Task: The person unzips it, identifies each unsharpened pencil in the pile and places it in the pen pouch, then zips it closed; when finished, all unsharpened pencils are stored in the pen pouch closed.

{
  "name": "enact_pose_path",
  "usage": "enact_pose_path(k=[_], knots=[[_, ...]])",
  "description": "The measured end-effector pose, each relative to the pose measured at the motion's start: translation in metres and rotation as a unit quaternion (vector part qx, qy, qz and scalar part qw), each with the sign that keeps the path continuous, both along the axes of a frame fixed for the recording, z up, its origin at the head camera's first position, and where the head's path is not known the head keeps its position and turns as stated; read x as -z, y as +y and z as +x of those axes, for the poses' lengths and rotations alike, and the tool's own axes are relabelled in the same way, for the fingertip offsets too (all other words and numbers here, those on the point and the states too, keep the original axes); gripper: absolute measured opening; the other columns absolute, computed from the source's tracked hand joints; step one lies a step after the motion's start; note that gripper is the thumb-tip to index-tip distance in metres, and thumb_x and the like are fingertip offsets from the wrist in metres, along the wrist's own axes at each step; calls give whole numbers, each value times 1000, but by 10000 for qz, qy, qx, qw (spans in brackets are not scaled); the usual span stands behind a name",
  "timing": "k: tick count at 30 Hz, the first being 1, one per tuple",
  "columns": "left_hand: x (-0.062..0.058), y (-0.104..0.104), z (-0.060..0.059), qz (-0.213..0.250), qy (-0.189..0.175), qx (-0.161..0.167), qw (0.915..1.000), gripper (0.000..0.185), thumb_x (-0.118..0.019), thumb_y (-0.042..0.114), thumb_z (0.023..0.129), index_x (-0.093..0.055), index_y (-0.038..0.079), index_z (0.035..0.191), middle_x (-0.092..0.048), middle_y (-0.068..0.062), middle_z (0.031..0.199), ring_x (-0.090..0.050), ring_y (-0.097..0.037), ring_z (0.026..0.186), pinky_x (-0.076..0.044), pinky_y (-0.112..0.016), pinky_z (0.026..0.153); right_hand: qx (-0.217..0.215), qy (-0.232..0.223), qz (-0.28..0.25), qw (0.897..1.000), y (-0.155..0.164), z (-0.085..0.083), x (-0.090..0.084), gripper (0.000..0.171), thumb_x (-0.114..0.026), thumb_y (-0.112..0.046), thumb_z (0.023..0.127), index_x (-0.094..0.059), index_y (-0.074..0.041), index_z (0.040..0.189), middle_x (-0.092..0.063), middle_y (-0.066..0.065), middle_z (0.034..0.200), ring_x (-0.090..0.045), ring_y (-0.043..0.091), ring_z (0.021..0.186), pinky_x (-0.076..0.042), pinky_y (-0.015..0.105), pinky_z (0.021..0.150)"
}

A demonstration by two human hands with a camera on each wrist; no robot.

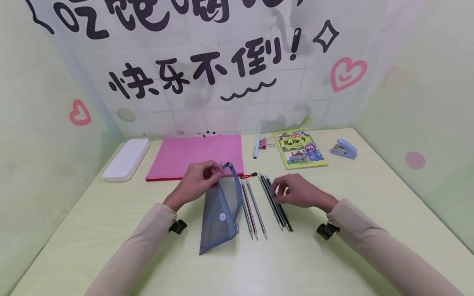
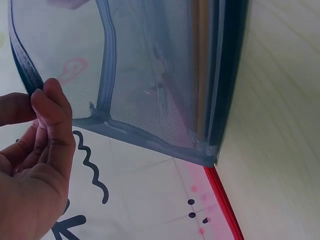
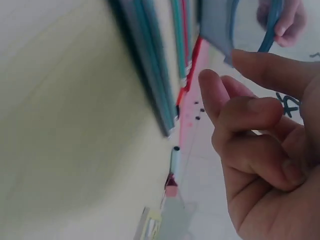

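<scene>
My left hand [image 1: 198,181] pinches the zip edge of a blue-grey mesh pencil case [image 1: 216,224], holding it upright with its mouth agape. Through the mesh, long brownish shapes [image 2: 201,75] show along one side in the left wrist view. Three pencils [image 1: 256,209] lie on the table just right of the case. Beside them is a bundle of several dark pencils [image 1: 275,205]. Over that bundle hovers my right hand [image 1: 296,191], its fingers loosely bent. In the right wrist view its thumb and forefinger stand apart with nothing between them.
Behind the case lies a pink folder [image 1: 200,152], with a white box [image 1: 126,160] to its left. Farther right are a light blue pen [image 1: 257,144], pink binder clips [image 1: 263,142], a yellow-green book [image 1: 300,149] and a blue stapler [image 1: 344,149]. Walls enclose the table's back and sides.
</scene>
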State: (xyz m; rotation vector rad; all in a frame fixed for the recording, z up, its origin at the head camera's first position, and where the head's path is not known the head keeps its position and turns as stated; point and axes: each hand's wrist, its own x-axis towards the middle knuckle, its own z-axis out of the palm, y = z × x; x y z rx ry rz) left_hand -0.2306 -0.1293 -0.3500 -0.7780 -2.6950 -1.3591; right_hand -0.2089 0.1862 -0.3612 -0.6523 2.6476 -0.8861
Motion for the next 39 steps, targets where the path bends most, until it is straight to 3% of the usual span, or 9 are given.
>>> enact_pose_path(k=[8,17,24,33,39], knots=[[1,-1,1,-121,-13,-36,9999,14,-62,13,99,-69,4,107,-67,-7,82,-64,-15,66,-59,-27,62,-198,332,222,9990,-2,1,12,11,-72,-4,85,-72,-10,93,-67,-1,78,-56,10,70,-49,23,64],[0,2,1,-117,-16,-25,9999,10,-62,12,98,-69,9,104,-67,-7,80,-64,-15,65,-61,-38,64,89,858,893,9923,-19,0,16,12,-74,-3,83,-72,-9,93,-66,0,77,-55,11,67,-49,22,62],[-1,3,1,-77,-68,17,9999,9,-62,11,98,-69,8,104,-67,-8,81,-64,-16,65,-61,-49,68,170,730,1238,9895,-29,-4,16,13,-75,-5,82,-71,-9,94,-66,2,76,-56,12,63,-47,23,56],[-1,5,-1,-92,-55,61,9999,9,-63,9,97,-69,8,104,-68,-8,81,-65,-15,64,-61,-44,66,446,355,1193,9912,-43,-7,13,29,-70,5,72,-70,-9,97,-46,2,68,-40,13,52,-34,23,49],[-2,7,0,-67,-73,95,9999,10,-63,8,97,-69,5,105,-68,-8,82,-65,-15,65,-62,-42,65,509,246,975,9936,-39,-11,9,31,-74,0,73,-72,-10,102,-58,6,80,-43,13,55,-38,23,51]])
